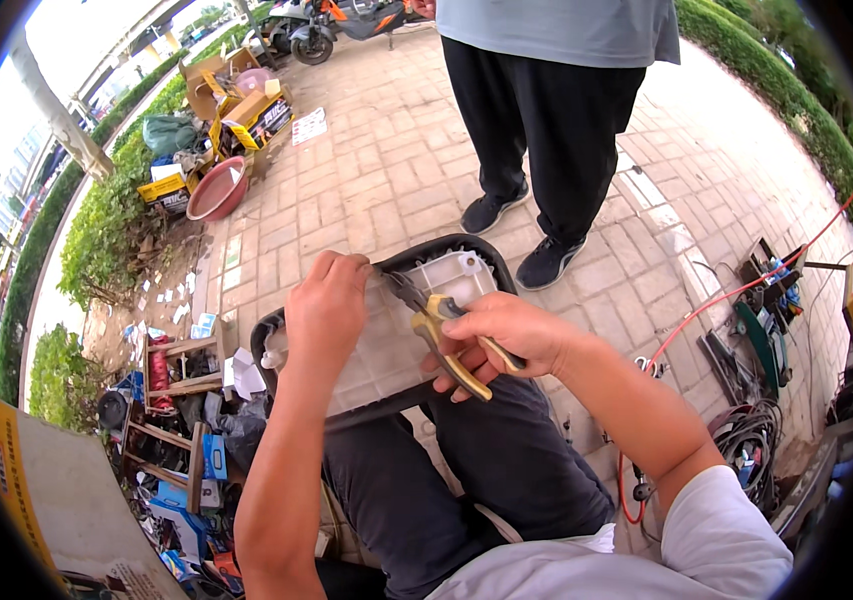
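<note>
An upturned seat lies across my lap, with a pale ribbed plastic base and a black cover wrapped round its rim. My right hand holds a pair of pliers with yellow and black handles. The handles are spread apart, and the jaws point up and left to the far rim. Close to those jaws, my left hand is closed at the cover's far edge, its fingertips pinched together. The fingers hide the exact spot they grip.
A person in dark trousers stands just beyond the seat. On the left are a wooden crate, loose packages, a red basin and cardboard boxes. A red hose, coiled cables and tools lie to the right.
</note>
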Demonstrator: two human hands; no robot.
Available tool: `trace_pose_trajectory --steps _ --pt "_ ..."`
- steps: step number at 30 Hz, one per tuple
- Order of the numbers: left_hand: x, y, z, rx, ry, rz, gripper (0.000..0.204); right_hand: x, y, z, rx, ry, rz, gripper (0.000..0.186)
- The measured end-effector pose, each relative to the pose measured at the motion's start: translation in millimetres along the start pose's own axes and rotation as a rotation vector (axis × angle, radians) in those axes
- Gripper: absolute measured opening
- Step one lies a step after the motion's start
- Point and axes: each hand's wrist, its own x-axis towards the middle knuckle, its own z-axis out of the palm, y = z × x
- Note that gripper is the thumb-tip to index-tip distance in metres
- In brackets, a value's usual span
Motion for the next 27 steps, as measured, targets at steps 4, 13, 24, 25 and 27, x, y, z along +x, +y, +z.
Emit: trace_pose_trajectory --steps 4,13,24,25,27 --pt "-4 -1 -9 0.126 -0.032 -0.057 0.008 -30 4 -14 -0.009 0.063 -0.049 0.032" --pt "-11 -22 -32 0.206 -0.104 -0.042 0.01 -49 246 -228 -0.94 1.024 0.214 0.042" --pt "-9 -30 -49 0.257 -0.241 -0.021 0.018 -27 418 -230 -1.416 1.219 -0.013 0.031" --pt "-6 -18 -41 0.259 -0.228 -0.027 0.018 -31 441 -225 -1.209 1.144 0.132 0.026" --pt "-6 -16 -36 0.331 -0.112 0.185 0.017 -34 429 -214 -0.874 1.011 0.618 0.043"
